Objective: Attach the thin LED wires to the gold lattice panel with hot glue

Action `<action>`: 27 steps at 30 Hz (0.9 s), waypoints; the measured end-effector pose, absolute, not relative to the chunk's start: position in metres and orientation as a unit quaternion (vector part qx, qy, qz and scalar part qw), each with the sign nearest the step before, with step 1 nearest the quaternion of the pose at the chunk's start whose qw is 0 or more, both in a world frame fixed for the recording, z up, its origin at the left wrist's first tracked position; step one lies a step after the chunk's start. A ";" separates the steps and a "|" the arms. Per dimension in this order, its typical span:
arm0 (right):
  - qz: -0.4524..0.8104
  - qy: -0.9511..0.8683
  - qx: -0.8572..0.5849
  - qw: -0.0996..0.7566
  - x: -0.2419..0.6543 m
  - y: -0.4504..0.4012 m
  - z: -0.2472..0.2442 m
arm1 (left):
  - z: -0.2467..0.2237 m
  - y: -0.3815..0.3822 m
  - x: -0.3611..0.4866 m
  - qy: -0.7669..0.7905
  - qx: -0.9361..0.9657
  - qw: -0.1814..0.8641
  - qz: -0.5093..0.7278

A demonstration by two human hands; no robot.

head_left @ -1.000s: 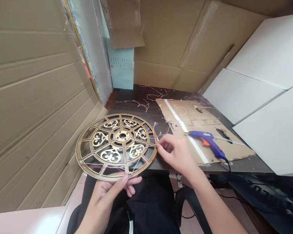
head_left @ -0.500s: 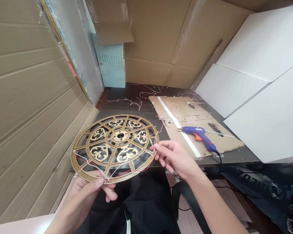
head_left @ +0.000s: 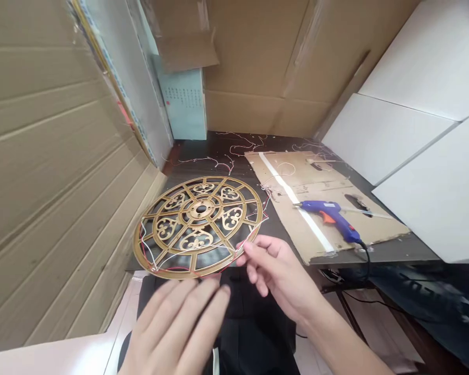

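Note:
A round gold openwork disc [head_left: 194, 210] with scroll ornaments lies at the front of the dark table, its near rim reaching over the edge. Thin red and white wires [head_left: 183, 252] run along its near side and trail off past its right rim. My right hand [head_left: 281, 273] pinches the disc's right front rim between thumb and fingers, with wire at the fingertips. Off the disc, my left hand [head_left: 177, 323] hovers just in front of the near rim, fingers stretched out and slightly blurred, holding nothing visible.
A purple glue gun [head_left: 330, 214] with an orange trigger rests on a flat cardboard sheet [head_left: 293, 208] at right, its cord hanging over the table edge. More thin wires [head_left: 222, 164] lie behind the disc. Cardboard walls [head_left: 74, 156] and white boxes [head_left: 410, 135] enclose the table.
My left hand has let go of the near rim and moved toward me and right. The disc has turned, bringing its near wire corner leftward. My right hand keeps its pinch.

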State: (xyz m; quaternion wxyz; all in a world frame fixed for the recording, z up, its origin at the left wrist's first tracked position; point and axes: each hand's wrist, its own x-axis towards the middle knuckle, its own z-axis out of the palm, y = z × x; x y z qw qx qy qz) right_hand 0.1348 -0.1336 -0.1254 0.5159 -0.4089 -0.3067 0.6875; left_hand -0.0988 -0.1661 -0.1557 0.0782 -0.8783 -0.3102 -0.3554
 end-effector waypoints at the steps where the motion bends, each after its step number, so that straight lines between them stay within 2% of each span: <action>1: 0.690 -0.315 -0.404 0.512 0.132 -0.135 -0.126 | -0.148 -0.158 -0.094 -0.314 -0.868 0.117 -0.367; 4: 0.698 -0.334 -0.386 0.503 0.127 -0.137 -0.130 | -0.130 -0.133 -0.081 -0.321 -0.859 0.139 -0.374; 14: 0.699 -0.341 -0.386 0.496 0.125 -0.137 -0.140 | -0.126 -0.117 -0.073 -0.305 -0.861 -0.054 -0.403; 27: 0.625 -0.440 -0.459 0.453 0.129 -0.146 -0.126 | -0.129 -0.118 -0.079 -0.308 -0.866 -0.033 -0.393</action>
